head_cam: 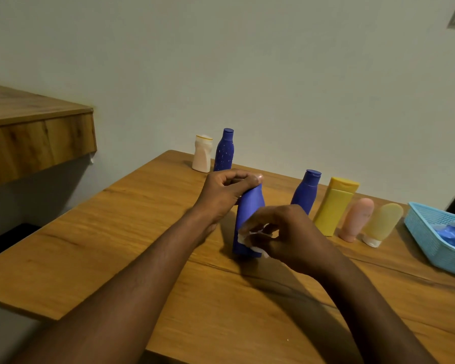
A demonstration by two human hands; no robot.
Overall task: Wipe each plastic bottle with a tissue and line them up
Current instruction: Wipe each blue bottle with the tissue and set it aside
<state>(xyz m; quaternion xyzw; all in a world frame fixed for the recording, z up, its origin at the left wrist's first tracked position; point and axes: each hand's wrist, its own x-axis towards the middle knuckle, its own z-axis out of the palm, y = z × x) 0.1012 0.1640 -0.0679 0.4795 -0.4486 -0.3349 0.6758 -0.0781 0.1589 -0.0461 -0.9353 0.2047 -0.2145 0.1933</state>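
Note:
A plain blue bottle (248, 214) stands upright on the wooden table (116, 245). My left hand (226, 193) grips its top. My right hand (286, 235) presses a crumpled white tissue (244, 239) against its lower right side. At the back left stand a white bottle (202, 153) and a speckled blue bottle (223, 151). To the right is a row: a blue bottle (306, 190), a yellow bottle (335, 206), a pink tube (356, 219) and a pale yellow tube (382, 223) on its white cap.
A light blue plastic basket (431, 237) with something blue inside sits at the table's right edge. A wooden shelf (37, 127) juts out at the upper left. The wall runs right behind the bottles.

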